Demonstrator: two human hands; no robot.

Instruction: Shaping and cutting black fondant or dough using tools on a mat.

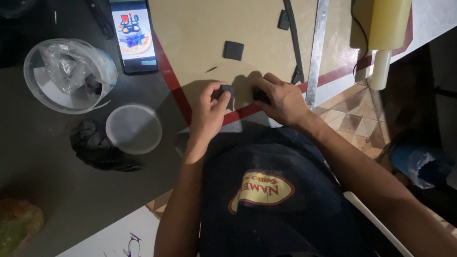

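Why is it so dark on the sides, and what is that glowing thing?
Head view: light falls on the tan mat in the middle, while the grey table and the right edge sink into shadow; the phone screen glows brightly; both hands, left and right, cast dark shadows ahead onto the mat.

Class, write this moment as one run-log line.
left hand: pinches small black piece | right hand: on another black bit | mat: black square, metal ruler, phone
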